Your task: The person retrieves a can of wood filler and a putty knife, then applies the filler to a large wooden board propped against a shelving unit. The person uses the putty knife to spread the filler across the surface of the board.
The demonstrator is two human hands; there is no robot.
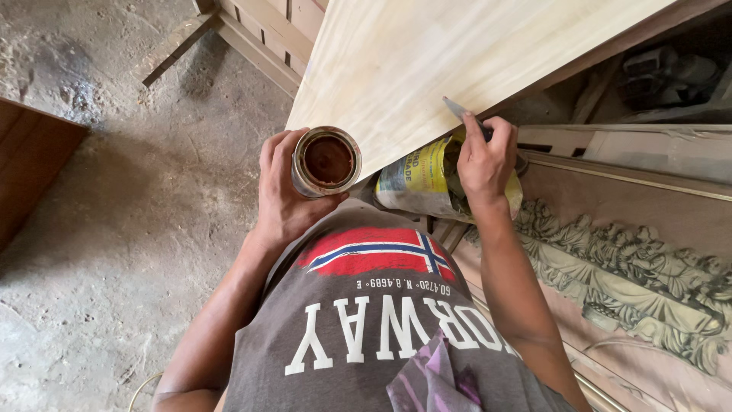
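Left hand (286, 198), grip wrapped round open metal tin (326, 161) of brown liquid, beside pale board (427, 61) edge. Yellow-labelled can (423, 177) below board, half hidden. Right hand (484, 164), grip pinching grey blade (456, 108) against board; handle concealed.

This looks like a wood workshop. The floor (114, 229) is rough, dusty concrete. A big pale wooden board (427, 61) lies flat for work. A carved wooden panel (640, 282) with curly leaf shapes rests beside it. More wooden frames (267, 34) lean nearby, and a yellow tin (423, 179) sits under the board.
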